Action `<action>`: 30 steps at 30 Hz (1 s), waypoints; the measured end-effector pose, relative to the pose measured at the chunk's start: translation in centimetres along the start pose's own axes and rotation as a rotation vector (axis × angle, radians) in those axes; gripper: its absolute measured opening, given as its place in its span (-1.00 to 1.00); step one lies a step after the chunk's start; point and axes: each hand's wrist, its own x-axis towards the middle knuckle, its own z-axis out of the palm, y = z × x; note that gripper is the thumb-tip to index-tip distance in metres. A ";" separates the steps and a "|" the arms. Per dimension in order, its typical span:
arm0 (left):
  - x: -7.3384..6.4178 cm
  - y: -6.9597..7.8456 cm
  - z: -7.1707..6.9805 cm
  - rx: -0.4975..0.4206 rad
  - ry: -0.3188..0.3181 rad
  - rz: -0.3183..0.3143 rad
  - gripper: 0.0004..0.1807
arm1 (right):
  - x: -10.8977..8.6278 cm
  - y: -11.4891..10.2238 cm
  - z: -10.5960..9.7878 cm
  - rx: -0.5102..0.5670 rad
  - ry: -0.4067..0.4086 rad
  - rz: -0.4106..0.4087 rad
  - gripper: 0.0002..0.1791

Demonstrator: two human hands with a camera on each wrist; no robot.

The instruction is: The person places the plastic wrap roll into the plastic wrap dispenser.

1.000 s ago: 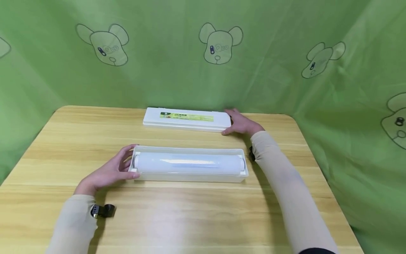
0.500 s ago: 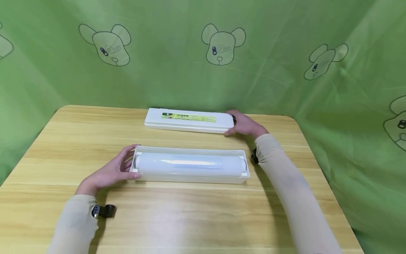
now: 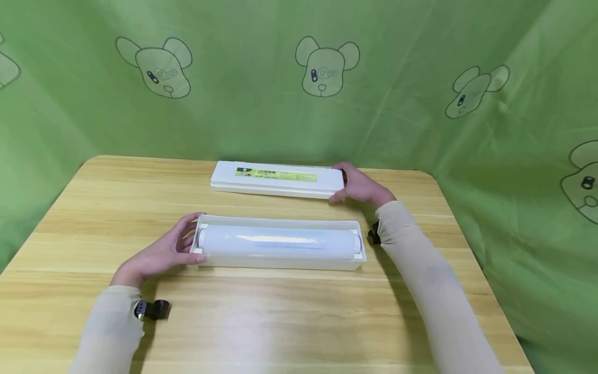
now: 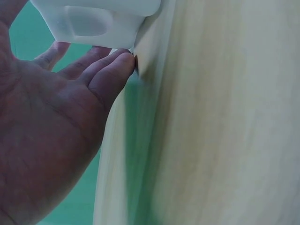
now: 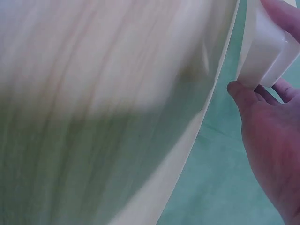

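Observation:
A roll of cling film [image 3: 280, 243] lies lengthwise in an open white plastic box [image 3: 280, 263] at the middle of the table. My left hand [image 3: 161, 252] grips the box's left end, thumb on the near side and fingers on the far side. In the left wrist view, the fingers reach round that white end [image 4: 93, 21]. Behind the box is its white lid [image 3: 224, 174], bearing a green and yellow label. My right hand [image 3: 359, 186] holds the lid by its right end, the thumb at the near edge. The right wrist view shows fingers along the lid's end [image 5: 267, 47].
The wooden table [image 3: 261, 317] reaches a green curtain [image 3: 243, 114] printed with bear heads, which hangs close behind its far edge and along both sides. A strip of bare wood separates lid and box.
The lid has shifted very slightly toward the near side, in my right hand, and its front face shows a little more. My left hand and the box stay in place.

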 end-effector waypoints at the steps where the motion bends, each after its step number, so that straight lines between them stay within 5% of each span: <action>1: 0.0 0.0 0.0 -0.005 -0.002 0.002 0.11 | 0.0 -0.1 0.0 0.011 0.003 0.001 0.11; 30: 0.2 0.0 -0.3 -0.013 -0.014 0.000 0.12 | -1.7 -0.2 -0.4 0.134 0.042 -0.011 0.06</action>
